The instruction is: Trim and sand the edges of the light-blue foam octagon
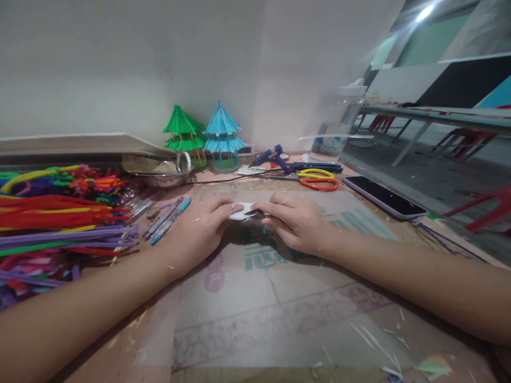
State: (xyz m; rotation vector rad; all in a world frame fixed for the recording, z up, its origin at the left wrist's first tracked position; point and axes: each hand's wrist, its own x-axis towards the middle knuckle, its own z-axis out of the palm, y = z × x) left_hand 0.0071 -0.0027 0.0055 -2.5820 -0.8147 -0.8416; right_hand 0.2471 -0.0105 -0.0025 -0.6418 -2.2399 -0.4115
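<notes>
Between my two hands is a small white piece point(240, 213), flat like paper or card, with a dark part near its right end; its exact kind is hard to make out. My left hand point(203, 223) pinches its left end between thumb and fingers. On the right end, my right hand point(296, 221) has its thumb and fingers closed. Both hands are held just above a clear plastic sheet point(255, 314) with printed green and red marks, which covers the middle of the table.
Pipe cleaners point(43, 213) lie heaped at left, beside pens point(171, 221) and a metal pan point(159, 173). Behind stand a green pagoda model point(183, 133) and a blue one point(222, 135). A glue gun point(273, 158), scissors point(319, 183) and a phone point(383, 198) lie at back right.
</notes>
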